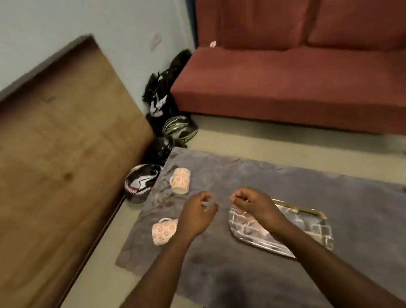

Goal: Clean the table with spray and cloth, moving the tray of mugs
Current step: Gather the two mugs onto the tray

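Over the grey table (256, 272) both hands hover, the left hand (197, 215) and the right hand (250, 203) close together, fingers loosely curled and, as far as the blur lets me tell, gripping nothing. Just under the right wrist sits the tray (311, 228), shiny with a gold rim, lying flat on the table toward the right, and it carries no mugs at the moment. 2 floral mugs are out on the tabletop instead: the far mug (181, 180) near the back left corner, the near mug (163, 231) just left of the left hand, apparently tipped on its side. Dark stains mark the surface between them.

Handling call: that tray looks stiff, thin and slick, likely light when bare, so take it by the 2 short rims with a hand on each and keep it level. The mugs look ceramic, hard and breakable, and heavy enough to slide on that glossy face if it tilts. Best hold on each is around the body or through the handle, though the handles are hard to make out. No spray or cloth is in view. A red sofa (312, 70) stands beyond, helmets (180, 128) on the floor by the corner
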`<state>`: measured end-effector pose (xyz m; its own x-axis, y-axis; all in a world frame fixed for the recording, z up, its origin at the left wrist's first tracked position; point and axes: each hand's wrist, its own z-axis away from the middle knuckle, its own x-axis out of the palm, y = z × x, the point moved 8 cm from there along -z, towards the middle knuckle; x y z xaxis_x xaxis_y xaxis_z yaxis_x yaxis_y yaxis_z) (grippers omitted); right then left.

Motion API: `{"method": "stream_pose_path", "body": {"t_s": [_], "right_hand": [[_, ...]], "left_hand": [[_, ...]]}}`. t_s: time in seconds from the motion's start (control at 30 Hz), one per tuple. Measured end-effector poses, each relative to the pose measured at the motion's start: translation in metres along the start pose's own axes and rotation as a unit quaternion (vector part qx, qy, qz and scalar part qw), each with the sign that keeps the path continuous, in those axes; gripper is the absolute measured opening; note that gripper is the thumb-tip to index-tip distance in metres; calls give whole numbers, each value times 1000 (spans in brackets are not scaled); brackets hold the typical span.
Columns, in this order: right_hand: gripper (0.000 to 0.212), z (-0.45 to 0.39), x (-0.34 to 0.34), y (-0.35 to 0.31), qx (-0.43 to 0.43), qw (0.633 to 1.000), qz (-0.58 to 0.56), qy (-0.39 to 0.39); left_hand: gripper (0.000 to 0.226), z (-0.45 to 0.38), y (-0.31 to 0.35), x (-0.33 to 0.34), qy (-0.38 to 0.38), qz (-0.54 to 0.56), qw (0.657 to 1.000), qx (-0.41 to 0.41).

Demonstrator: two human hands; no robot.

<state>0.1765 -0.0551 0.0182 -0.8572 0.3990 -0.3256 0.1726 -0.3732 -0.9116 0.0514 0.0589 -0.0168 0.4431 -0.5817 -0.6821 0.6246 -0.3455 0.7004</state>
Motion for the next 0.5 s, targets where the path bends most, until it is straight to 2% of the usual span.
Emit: {"method": "stream_pose_path", "body": {"t_s": [0.1,0.23,0.3,0.37,0.43,0.5], "right_hand": [[16,-31,79,30,17,996,55,-70],[12,-81,194,74,68,983,106,-136],[14,-102,244,89,74,973,139,-170],[31,-119,285,102,62,964,160,-205],[45,-136,315,112,34,954,197,-223],[58,-148,331,127,34,943,240,-226]], "left_hand": [[28,3,-93,-22,43,-19,997,-55],[44,0,-221,-44,49,-45,990,-122],[52,-11,-263,-45,32,-64,988,-135],[57,-23,-299,-40,12,-59,987,-152],[57,-33,-332,-32,13,-4,981,-194],[42,-34,-365,-24,27,100,955,-277]]}}
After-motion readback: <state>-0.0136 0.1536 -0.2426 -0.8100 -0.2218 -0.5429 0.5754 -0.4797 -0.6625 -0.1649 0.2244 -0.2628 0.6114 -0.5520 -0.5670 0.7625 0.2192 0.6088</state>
